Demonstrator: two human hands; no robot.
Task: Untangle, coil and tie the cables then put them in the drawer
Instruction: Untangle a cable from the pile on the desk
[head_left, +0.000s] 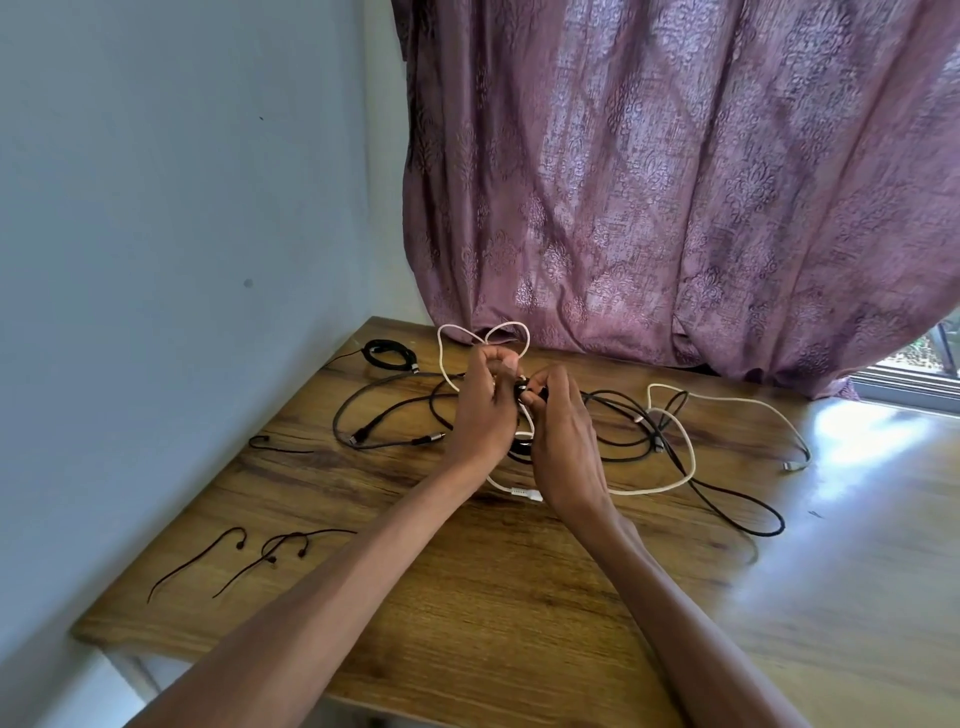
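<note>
Two bare forearms reach forward from the bottom edge, over the wood-grain table top (467, 613), and meet above the middle of it. Her or his left hand (485, 410) is raised off the surface with fingers curled round a thin white cable (670, 486), whose loops stand up behind the knuckles against the curtain. Touching it, the right hand (558, 441) pinches a short dark section of black cable (748, 519) between thumb and fingertips; exactly which strand it has I cannot tell, since the two hands hide the knot between them.

From the hands the white cable runs down under the right wrist, where a white plug lies on the wood, then sweeps out to the right. Black cable loops spread on both sides of the hands, crossing the white one on the right.

At the far left corner sits a small coiled black cable (389, 354), apart from the tangle. Near the left edge lie several thin dark ties (244, 553), loose and curved, with another one (275, 446) farther back.

Behind the table hangs a mauve patterned curtain (675, 182), beside a pale blue wall (156, 208).
</note>
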